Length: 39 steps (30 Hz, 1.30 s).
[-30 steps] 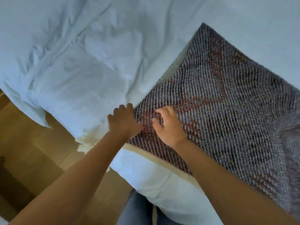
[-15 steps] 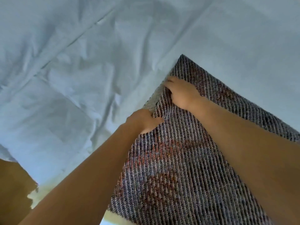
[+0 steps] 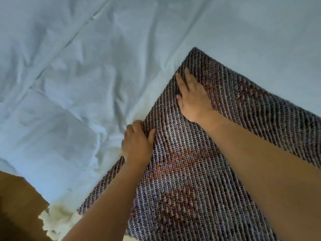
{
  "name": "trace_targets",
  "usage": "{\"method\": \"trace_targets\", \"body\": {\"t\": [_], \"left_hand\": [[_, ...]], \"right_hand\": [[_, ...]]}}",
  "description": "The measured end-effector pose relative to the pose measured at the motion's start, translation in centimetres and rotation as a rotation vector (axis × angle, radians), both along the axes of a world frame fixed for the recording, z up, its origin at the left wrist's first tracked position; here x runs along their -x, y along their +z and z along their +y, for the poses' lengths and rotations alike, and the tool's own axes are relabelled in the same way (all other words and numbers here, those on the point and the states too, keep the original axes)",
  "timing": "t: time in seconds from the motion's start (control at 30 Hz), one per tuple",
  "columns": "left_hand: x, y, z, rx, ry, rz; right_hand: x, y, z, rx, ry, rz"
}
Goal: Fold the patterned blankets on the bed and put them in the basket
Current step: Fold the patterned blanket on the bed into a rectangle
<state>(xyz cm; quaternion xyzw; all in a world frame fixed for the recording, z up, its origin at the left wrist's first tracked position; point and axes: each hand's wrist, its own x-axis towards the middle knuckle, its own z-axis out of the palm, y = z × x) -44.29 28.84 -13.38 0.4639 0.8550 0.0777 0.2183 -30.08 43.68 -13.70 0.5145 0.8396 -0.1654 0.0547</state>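
A patterned knit blanket (image 3: 199, 171), grey-purple with reddish patches, lies flat on the bed, one corner pointing away from me. My left hand (image 3: 137, 143) sits on the blanket's left edge, thumb on top and fingers curled over the edge, pinching it. My right hand (image 3: 192, 96) lies flat, fingers spread, pressing on the blanket near its far corner. The basket is not in view.
The bed's pale blue-white sheet (image 3: 86, 75), creased and rumpled, fills the left and top. The mattress edge with a cream fringe (image 3: 52, 221) runs along the lower left. Brown wooden floor (image 3: 15, 206) shows in the bottom left corner.
Both hands have moved along the blanket's left edge, from its near corner towards the far corner. My right hand went from curled on the edge to lying flat. The camera view shifted forward over the bed.
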Motion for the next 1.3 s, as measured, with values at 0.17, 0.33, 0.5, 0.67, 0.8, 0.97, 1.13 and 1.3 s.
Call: {"method": "trace_targets", "body": {"t": [0.17, 0.33, 0.5, 0.67, 0.8, 0.97, 1.13, 1.3], "left_hand": [[-1.4, 0.7, -3.9, -0.128, -0.430, 0.170], [2.1, -1.5, -9.3, 0.194, -0.377, 0.138], [3.0, -1.4, -10.2, 0.205, -0.363, 0.222], [-3.1, -0.4, -13.6, -0.029, -0.766, 0.231], [-0.4, -1.7, -17.2, 0.136, -0.640, 0.184], [0.3, -1.1, -17.2, 0.199, -0.514, 0.246], [-8.2, 1.7, -18.3, 0.039, -0.807, 0.202], [-22.7, 3.5, -19.9, 0.026, -1.147, 0.018]], "right_hand": [[-1.5, 0.2, -5.7, -0.068, -0.108, 0.109], [-4.6, -0.4, -16.0, -0.013, -0.232, -0.037], [-7.9, -0.1, -23.0, 0.019, -0.685, -0.180], [-2.4, -0.2, -28.8, 0.003, -0.471, -0.030], [-4.7, -0.9, -32.5, 0.019, -0.513, -0.070], [-11.1, -0.1, -35.1, 0.088, -0.596, -0.117], [-15.9, 1.9, -37.2, 0.067, -0.654, 0.204], [-25.7, 2.8, -42.0, 0.063, -1.109, 0.203]]}}
